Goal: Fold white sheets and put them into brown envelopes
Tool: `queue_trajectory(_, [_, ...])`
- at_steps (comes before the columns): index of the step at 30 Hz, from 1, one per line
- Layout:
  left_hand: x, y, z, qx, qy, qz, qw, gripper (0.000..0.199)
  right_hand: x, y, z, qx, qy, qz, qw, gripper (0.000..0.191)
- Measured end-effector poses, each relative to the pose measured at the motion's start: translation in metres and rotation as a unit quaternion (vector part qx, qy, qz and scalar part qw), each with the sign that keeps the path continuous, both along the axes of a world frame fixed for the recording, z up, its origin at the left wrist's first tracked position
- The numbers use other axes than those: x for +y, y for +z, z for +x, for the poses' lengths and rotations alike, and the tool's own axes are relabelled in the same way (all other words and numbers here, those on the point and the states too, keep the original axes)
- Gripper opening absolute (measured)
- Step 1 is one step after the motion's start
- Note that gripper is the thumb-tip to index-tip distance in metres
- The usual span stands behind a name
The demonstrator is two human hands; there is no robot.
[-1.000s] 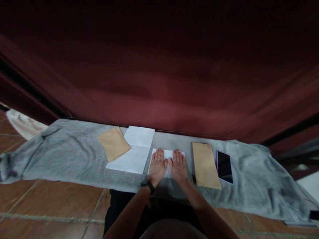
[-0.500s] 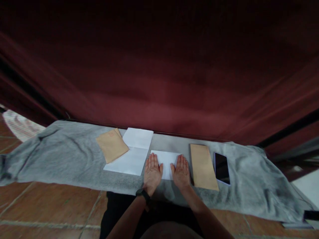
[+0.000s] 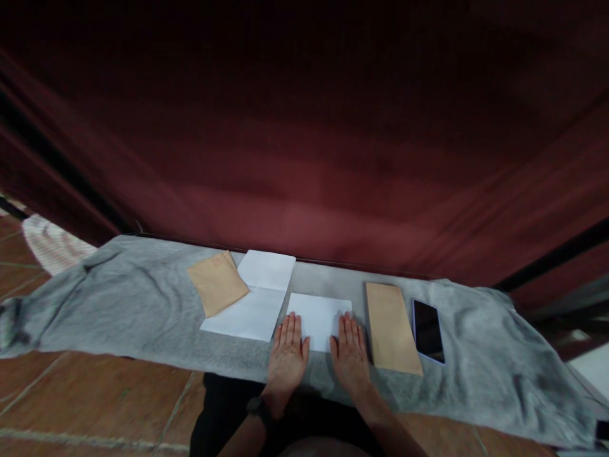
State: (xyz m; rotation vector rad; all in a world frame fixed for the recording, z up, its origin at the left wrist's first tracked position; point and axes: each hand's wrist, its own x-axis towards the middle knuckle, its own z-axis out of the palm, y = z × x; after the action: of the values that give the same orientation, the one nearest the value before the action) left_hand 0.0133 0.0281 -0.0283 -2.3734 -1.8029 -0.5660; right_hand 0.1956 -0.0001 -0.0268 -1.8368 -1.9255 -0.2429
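A folded sheet of white paper point(image 3: 320, 317) lies flat on the grey cloth in front of me. On its left edge rests my left hand point(image 3: 288, 352), palm down with the fingers stretched out. Along the right edge my right hand point(image 3: 349, 355) lies flat in the same way, fingers extended. Neither hand grips anything. Left of the paper is a larger white sheet point(image 3: 261, 301) with a crease across it, partly under brown envelopes point(image 3: 217, 284). To the right of my right hand sits a stack of brown envelopes point(image 3: 392, 327).
A phone point(image 3: 428, 330) with a dark screen lies right of the envelope stack. The grey cloth point(image 3: 143, 304) covers the long narrow surface and has wrinkles at both ends. Behind it rises a dark red fabric wall point(image 3: 304, 158). Tiled floor point(image 3: 95, 400) shows below.
Both hands have slid toward me along the folded paper, uncovering more of its far part. The view has shifted slightly; the envelopes, larger sheet and phone stay in place.
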Motion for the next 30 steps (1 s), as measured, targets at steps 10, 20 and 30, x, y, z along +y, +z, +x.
queue_trajectory(10, [-0.01, -0.001, -0.002, 0.045, -0.068, -0.019, 0.997, 0.054, -0.026, 0.01, -0.02, -0.022, 0.12, -0.069, 0.99, 0.053])
queue_trajectory(20, [-0.018, -0.008, -0.007, -0.078, 0.01, -0.004, 0.997, 0.055, -0.034, 0.001, 0.005, -0.043, 0.055, -0.024, 0.997, 0.065])
queue_trajectory(30, [-0.009, 0.011, -0.003, -0.166, 0.057, -0.044, 0.984, 0.055, -0.04, 0.015, 0.008, -0.038, 0.059, -0.025, 0.997, 0.063])
